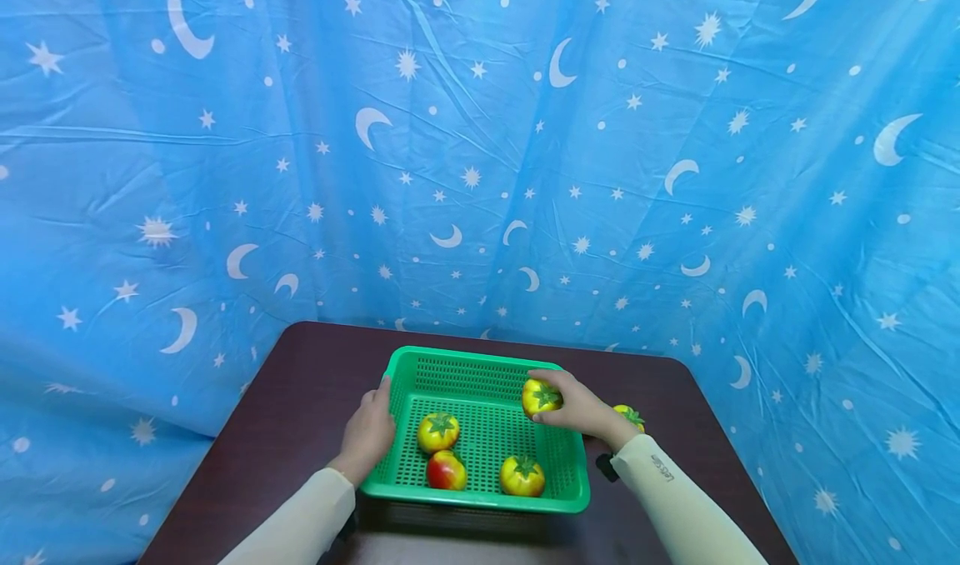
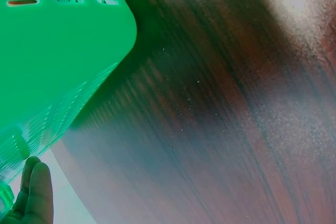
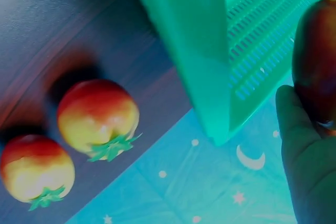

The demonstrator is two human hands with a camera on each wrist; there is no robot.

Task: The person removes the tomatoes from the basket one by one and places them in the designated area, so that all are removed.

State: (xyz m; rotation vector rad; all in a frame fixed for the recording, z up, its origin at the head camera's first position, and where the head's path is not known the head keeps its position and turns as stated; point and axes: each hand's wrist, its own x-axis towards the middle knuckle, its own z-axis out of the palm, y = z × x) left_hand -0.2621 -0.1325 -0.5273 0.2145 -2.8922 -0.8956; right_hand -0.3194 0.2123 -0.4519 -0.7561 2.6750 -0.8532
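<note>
My right hand (image 1: 581, 407) holds a yellow-red tomato (image 1: 541, 398) with a green leafy top over the right end of the green basket (image 1: 480, 502). In the right wrist view that tomato (image 3: 317, 61) is dark at the right edge, beside a finger. At the basket's left side, my left hand (image 1: 369, 433) rests against the outer wall; its straight fingers (image 2: 40, 192) show in the left wrist view. Three tomatoes lie in the basket: one at middle left (image 1: 437, 433), a redder one (image 1: 446, 471) just in front of it, and one at front right (image 1: 522, 476).
Right of the basket, two more tomatoes (image 3: 98, 119) (image 3: 38, 169) stand on the dark wooden table (image 1: 300, 398); the head view shows part of one (image 1: 630, 417) behind the right wrist. A blue curtain (image 1: 480, 173) with moons and stars hangs around the table.
</note>
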